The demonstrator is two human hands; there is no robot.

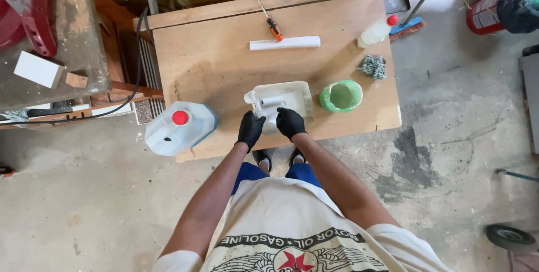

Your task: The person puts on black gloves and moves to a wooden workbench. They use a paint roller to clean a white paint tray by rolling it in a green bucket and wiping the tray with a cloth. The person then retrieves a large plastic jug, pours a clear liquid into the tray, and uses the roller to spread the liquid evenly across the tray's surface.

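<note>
Both gloved hands, left hand (250, 129) and right hand (290, 122), closed around a white pipe piece (271, 103) over a pale tray (300, 97) at the desk (213, 64) edge (grip partly hidden); a white strip (284, 43), screwdriver (269, 19) and green bowl (341, 96) lay untouched.

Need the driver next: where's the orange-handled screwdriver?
The screwdriver lies at the far edge of the wooden table, just beyond the white strip, its handle touching it.
</note>
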